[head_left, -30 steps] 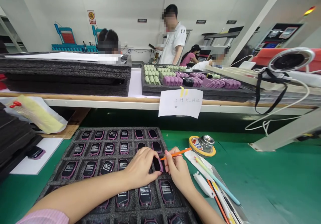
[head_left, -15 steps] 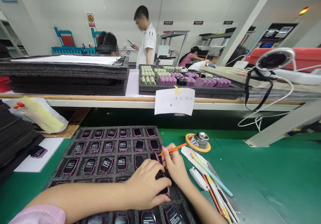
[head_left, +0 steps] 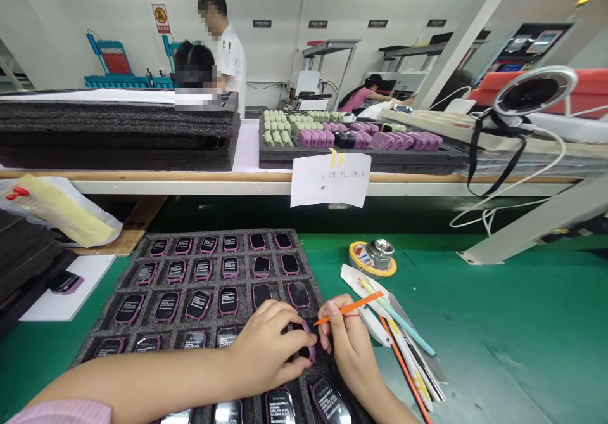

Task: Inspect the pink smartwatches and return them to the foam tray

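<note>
A black foam tray (head_left: 142,256) lies in front of me with several small purple-rimmed watch bodies in its pockets. My left hand (head_left: 268,345) is closed around one of these purple watch bodies (head_left: 308,346), held just above the tray's right side. My right hand (head_left: 346,341) sits right beside it, fingers pinched on a thin orange stick (head_left: 354,307) that points up and to the right. The fingertips of both hands meet at the watch body.
Several sticks, a light blue pen (head_left: 403,322) and white wrappers lie on the green mat to the right. A small metal tin on a yellow tape roll (head_left: 375,258) stands beyond them. A paper note (head_left: 330,180) hangs from the shelf; other people work behind it.
My left hand set one watch body down into the tray and now holds one a row lower. My view has shifted, and the standing person at the back has walked left.
</note>
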Demonstrator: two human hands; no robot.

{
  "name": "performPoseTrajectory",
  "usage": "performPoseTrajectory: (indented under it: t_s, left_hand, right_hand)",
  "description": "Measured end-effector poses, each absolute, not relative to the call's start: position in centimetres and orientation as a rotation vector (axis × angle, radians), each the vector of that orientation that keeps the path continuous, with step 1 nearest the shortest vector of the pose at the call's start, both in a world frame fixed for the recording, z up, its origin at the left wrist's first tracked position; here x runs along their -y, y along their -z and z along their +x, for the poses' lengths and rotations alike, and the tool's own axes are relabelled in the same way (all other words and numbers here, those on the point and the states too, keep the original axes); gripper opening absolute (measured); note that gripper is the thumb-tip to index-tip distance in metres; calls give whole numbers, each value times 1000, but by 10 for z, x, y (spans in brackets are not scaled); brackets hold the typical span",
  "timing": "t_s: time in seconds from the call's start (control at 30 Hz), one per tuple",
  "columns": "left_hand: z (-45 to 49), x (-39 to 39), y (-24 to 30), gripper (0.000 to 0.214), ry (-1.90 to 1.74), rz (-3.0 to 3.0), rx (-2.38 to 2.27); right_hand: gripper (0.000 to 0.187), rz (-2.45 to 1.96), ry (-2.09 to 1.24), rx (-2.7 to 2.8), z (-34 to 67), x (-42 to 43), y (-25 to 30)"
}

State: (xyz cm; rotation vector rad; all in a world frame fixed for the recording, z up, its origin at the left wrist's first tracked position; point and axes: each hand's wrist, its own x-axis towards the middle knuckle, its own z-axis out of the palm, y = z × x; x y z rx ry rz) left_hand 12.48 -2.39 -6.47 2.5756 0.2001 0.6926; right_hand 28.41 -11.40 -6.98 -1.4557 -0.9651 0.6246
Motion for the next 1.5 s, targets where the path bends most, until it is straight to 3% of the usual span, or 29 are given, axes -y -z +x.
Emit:
performPoseTrajectory:
  t_s: [0.23, 0.6, 0.97, 1.2, 1.5]
  left_hand:
    - [126, 26, 58, 45, -613, 2540, -344]
    - [127, 24, 47, 56, -492, 2593, -403]
    - [74, 19, 37, 33, -363, 2722, -336]
    - [66, 21, 48, 19, -480, 2536, -415]
    - [67, 20, 48, 27, -434, 2455, -438]
  right_hand:
    - [45, -1492, -617, 1083, 286, 116, 74]
    - [43, -1532, -578, 1172, 286, 118, 73]
    - [42, -1521, -599, 1107, 289, 118, 69]
    - [36, -1379, -875, 1126, 261, 111, 59]
    - [36, -1350, -941, 1078, 257, 107, 63]
